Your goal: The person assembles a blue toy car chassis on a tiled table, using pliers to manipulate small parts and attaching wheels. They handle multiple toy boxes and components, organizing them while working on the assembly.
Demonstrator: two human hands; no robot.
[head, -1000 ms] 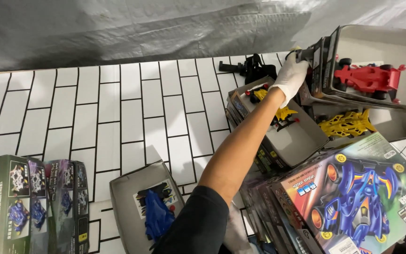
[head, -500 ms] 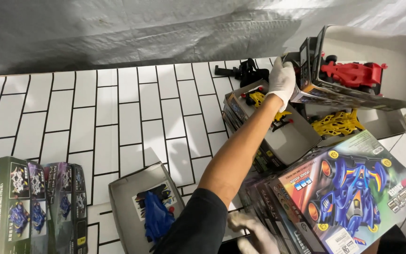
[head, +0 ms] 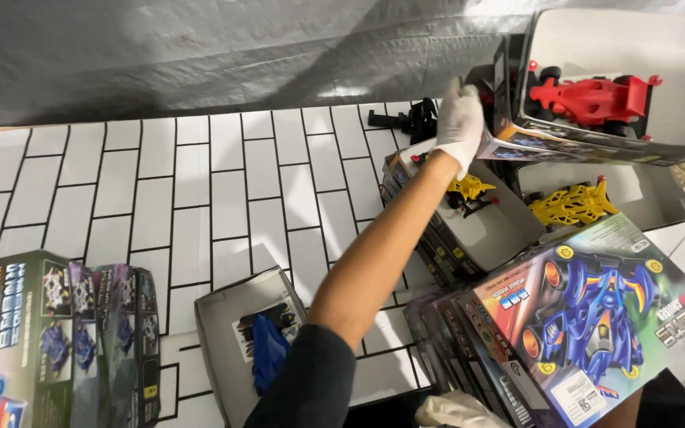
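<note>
The person's left hand (head: 460,125), in a white glove, reaches far out over the white brick-patterned tabletop (head: 160,190) and grips the near corner of an open grey cardboard box holding a red toy racing car (head: 596,97). The fingers are curled round the box's edge, thumb side toward the forearm, and the box is lifted and tilted, its open face turned toward us.

Under that raised box sits another open grey box with a yellow toy car shell (head: 571,204) inside, and just beside the wrist a third grey box carries a smaller yellow-and-black car part (head: 469,192). A black toy chassis (head: 410,120) lies on the tabletop behind the hand.

The right hand (head: 457,410), also in a white glove, shows only at the bottom edge; I cannot tell whether it holds anything or how its fingers lie. It is beside a colourful flat box printed with a blue racing car (head: 596,317), the top of a leaning stack.

Near the elbow lies a shallow grey tray with a blue car body (head: 267,349). At the far left stand dark green printed boxes (head: 57,333).
</note>
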